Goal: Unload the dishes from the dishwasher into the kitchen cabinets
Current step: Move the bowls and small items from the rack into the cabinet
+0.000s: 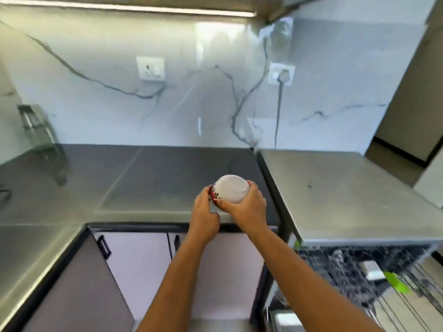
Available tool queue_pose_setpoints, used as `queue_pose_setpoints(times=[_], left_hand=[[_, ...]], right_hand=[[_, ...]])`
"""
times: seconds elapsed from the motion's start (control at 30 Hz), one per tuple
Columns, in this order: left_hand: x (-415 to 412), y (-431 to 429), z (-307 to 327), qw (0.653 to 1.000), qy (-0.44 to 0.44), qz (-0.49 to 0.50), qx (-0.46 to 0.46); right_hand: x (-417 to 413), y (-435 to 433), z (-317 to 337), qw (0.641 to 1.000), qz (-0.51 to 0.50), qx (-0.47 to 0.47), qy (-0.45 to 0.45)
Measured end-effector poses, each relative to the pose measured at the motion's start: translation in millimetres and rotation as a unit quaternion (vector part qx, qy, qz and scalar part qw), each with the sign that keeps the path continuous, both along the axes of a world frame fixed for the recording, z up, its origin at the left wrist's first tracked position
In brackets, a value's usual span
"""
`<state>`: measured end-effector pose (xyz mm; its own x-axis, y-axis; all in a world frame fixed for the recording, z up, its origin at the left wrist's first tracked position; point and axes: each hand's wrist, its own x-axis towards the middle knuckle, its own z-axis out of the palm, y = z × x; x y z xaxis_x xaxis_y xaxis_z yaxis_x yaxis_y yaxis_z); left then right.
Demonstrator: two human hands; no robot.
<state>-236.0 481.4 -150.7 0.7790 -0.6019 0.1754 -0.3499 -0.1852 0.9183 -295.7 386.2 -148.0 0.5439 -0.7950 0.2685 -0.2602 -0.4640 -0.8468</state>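
White floral ceramic bowl [231, 191], upturned, fragile and slick; fingers [252, 186] of your left hand [203, 208] and right hand [249, 208] clasp its sides.

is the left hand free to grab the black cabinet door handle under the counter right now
Probably not yet: the left hand and right hand both grip the white floral bowl. The handle itself looks unobstructed beside the left forearm, so letting go should suffice.

Both hands, left [205, 207] and right [247, 207], hold a white bowl [231, 191] above the dark counter [148, 178].
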Motion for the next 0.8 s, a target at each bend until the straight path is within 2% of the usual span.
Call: queue_pose_setpoints(times=[0.1, 0.27, 0.4, 0.5, 0.6, 0.8], left_hand=[[63, 2, 47, 0.999, -0.047, 0.020, 0.009], [173, 0, 136, 0.982, -0.186, 0.012, 0.005], [236, -10, 217, 0.952, -0.305, 0.029, -0.023], [261, -23, 271, 0.932, -0.361, 0.008, -0.033], [272, -41, 325, 0.906, -0.422, -0.017, -0.043], [293, -95, 420, 0.866, -0.499, -0.027, -0.032]], right_hand=[[61, -1, 50, 0.999, 0.009, -0.038, -0.034], [159, -3, 141, 0.987, 0.000, -0.101, -0.122], [209, -8, 210, 0.961, -0.002, -0.179, -0.211], [227, -22, 252, 0.934, -0.028, -0.243, -0.262], [234, -47, 299, 0.920, -0.066, -0.291, -0.254], [239, -103, 407, 0.940, -0.096, -0.266, -0.190]])
